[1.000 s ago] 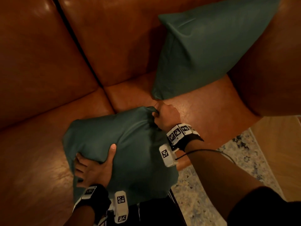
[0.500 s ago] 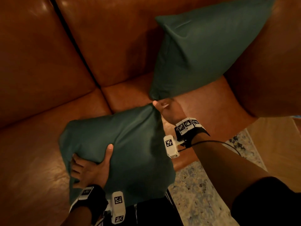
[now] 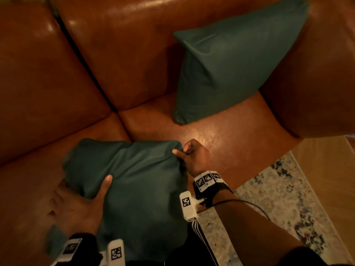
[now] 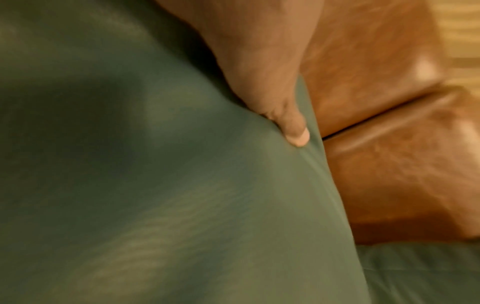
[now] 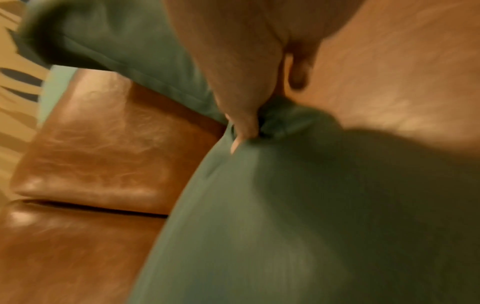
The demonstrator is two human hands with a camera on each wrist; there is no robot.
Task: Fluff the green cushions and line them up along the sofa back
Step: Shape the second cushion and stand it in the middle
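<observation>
Brown leather sofa [image 3: 134, 54] | near cushion [image 3: 138, 189] on its seat, front edge | left hand [image 3: 76, 206] cups its side, right hand [image 3: 192, 154] pinches its corner | second cushion [image 3: 230, 73] against sofa back | risk: pinched corner slips mid-shake, cushion falls toward rug [image 3: 269, 217]

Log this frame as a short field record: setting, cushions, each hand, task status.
setting: brown leather sofa, patterned rug beside it
near cushion: green, on the seat, held by both hands
far cushion: green, leaning in the sofa's corner
left hand: grips the near cushion's left edge, thumb on top
right hand: pinches its far right corner
task status: near cushion not yet placed along the back
</observation>
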